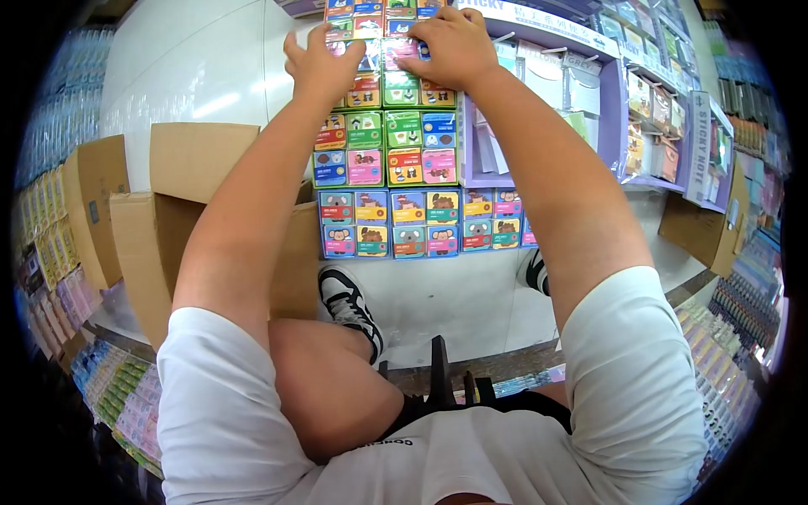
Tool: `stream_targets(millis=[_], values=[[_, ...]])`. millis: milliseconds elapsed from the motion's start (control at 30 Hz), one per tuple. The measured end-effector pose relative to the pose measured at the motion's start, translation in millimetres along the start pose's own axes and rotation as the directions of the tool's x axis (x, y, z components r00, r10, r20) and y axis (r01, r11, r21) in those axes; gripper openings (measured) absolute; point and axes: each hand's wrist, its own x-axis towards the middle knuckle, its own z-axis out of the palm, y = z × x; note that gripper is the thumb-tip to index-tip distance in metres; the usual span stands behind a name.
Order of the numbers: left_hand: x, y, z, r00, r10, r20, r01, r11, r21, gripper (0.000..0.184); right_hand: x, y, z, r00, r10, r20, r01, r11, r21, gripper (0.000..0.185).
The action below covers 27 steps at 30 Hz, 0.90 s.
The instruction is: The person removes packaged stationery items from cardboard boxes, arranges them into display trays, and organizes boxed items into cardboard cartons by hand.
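Note:
Rows of small colourful boxes with animal pictures, in clear-wrapped packs, lie at the top centre. My left hand (326, 66) rests at the left edge of the upper packs (364, 91), thumb and fingers apart. Over the pack just right of it is my right hand (454, 49), its fingers spread on the wrapped boxes. Nearer to me lie green-edged packs (421, 148) and, below them, a row of blue-edged packs (390, 223). Neither hand has its fingers closed round a box.
An open cardboard box (143, 252) stands at the left. A purple display rack (619, 109) with sticky notes is at the right, and another carton (699, 231) beyond it. My shoes (347, 307) are on the floor, with stocked shelves along both sides.

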Motion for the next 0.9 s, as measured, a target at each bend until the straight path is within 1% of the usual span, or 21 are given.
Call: stream_targets(millis=[100, 133, 167, 233, 267, 333, 367, 400, 433, 467, 500, 533, 600, 633, 667, 700, 733, 767, 800, 833, 900], values=[[7.2, -3.4, 1.0, 0.948, -0.234, 0.213, 0.275, 0.944, -0.185, 0.107, -0.5, 1.0, 7.8, 0.997, -0.014, -0.077, 0.014, 1.0, 0.007, 0.053], [4.0, -1.8, -4.3, 0.949, -0.191, 0.252, 0.213, 0.975, -0.065, 0.116, -0.5, 1.4, 8.3, 0.998, -0.016, -0.061, 0.017, 1.0, 0.019, 0.053], [-3.1, 0.7, -7.4, 0.95, -0.199, 0.241, 0.211, 0.977, -0.025, 0.117, -0.4, 1.8, 8.3, 0.998, -0.023, -0.063, 0.023, 1.0, 0.014, 0.053], [-14.8, -5.5, -13.4, 0.966, -0.112, 0.231, 0.175, 0.947, -0.27, 0.112, -0.4, 2.5, 10.7, 0.997, -0.039, -0.07, 0.039, 0.999, 0.007, 0.054], [-16.1, -7.1, -19.0, 0.953, 0.054, 0.298, 0.04, 0.953, -0.3, 0.107, -1.2, 3.9, 15.8, 0.992, -0.051, -0.111, 0.048, 0.998, -0.032, 0.056], [-54.4, 15.6, -50.6, 0.919, 0.266, 0.292, -0.167, 0.932, -0.322, 0.093, -1.6, 8.8, 25.5, 0.984, -0.079, -0.161, 0.079, 0.997, -0.011, 0.055], [-92.2, 38.1, -86.4, 0.923, 0.309, 0.23, -0.237, 0.926, -0.293, 0.085, -2.5, 4.5, 17.8, 0.993, -0.056, -0.103, 0.057, 0.998, 0.004, 0.052], [-109.8, 38.7, -119.5, 0.836, 0.506, 0.211, -0.404, 0.829, -0.388, 0.076, -6.3, 4.8, 23.5, 0.985, -0.077, -0.157, 0.087, 0.994, 0.06, 0.049], [-122.4, 36.0, -157.7, 0.768, 0.595, 0.237, -0.445, 0.762, -0.47, 0.068, -11.5, 6.6, 26.3, 0.977, -0.127, -0.172, 0.143, 0.986, 0.085, 0.048], [-135.1, 33.5, -195.6, 0.69, 0.676, 0.26, -0.467, 0.689, -0.555, 0.06, -22.3, -3.9, 20.0, 0.983, -0.083, -0.165, 0.095, 0.994, 0.061, 0.049], [-149.7, 22.5, -236.1, 0.653, 0.679, 0.335, -0.376, 0.675, -0.635, 0.052, -28.0, 3.0, 35.9, 0.951, -0.135, -0.278, 0.206, 0.948, 0.244, 0.052], [-168.2, -0.5, -267.5, 0.758, 0.582, 0.295, -0.301, 0.713, -0.634, 0.044, -42.5, -6.7, 22.2, 0.95, -0.18, -0.256, 0.233, 0.953, 0.196, 0.052], [-209.7, -75.1, -305.9, 0.933, 0.354, 0.07, -0.221, 0.713, -0.665, 0.031, -67.7, -16.6, 24.4, 0.974, -0.12, -0.191, 0.165, 0.957, 0.24, 0.05], [-234.6, -117.1, -319.7, 0.983, 0.184, -0.014, -0.158, 0.804, -0.574, 0.03, -79.2, -23.6, 26.7, 0.978, -0.059, -0.202, 0.127, 0.932, 0.339, 0.05], [-263.4, -162.6, -326.8, 0.993, 0.014, -0.115, -0.069, 0.869, -0.49, 0.03, -89.6, -31.9, 34.7, 0.971, 0.058, -0.232, 0.069, 0.86, 0.506, 0.048], [-293.0, -217.3, -319.2, 0.964, -0.187, -0.19, 0.068, 0.864, -0.5, 0.03, -103.1, -74.9, 3.4, 0.948, 0.254, -0.19, -0.101, 0.809, 0.579, 0.044], [-324.9, -281.8, -307.6, 0.918, -0.367, -0.15, 0.28, 0.868, -0.411, 0.038, -109.4, -95.3, 1.6, 0.918, 0.298, -0.262, -0.087, 0.797, 0.598, 0.042], [-363.5, -342.1, -291.6, 0.898, -0.428, -0.104, 0.403, 0.894, -0.197, 0.045, -112.9, -111.4, -1.7, 0.877, 0.34, -0.339, -0.07, 0.789, 0.611, 0.039], [-388.3, -384.6, -271.3, 0.872, -0.484, -0.071, 0.486, 0.873, 0.026, 0.053, -111.5, -143.0, -17.1, 0.885, 0.31, -0.348, -0.016, 0.767, 0.642, 0.036], [-401.7, -400.9, -248.8, 0.837, -0.545, -0.049, 0.547, 0.837, 0.033, 0.058, -112.4, -183.4, -36.4, 0.893, 0.281, -0.351, 0.029, 0.743, 0.669, 0.033], [-418.4, -417.5, -214.2, 0.756, -0.654, 0.002, 0.653, 0.756, 0.046, 0.069, -112.9, -266.1, -63.7, 0.917, 0.083, -0.391, 0.233, 0.685, 0.69, 0.031]])
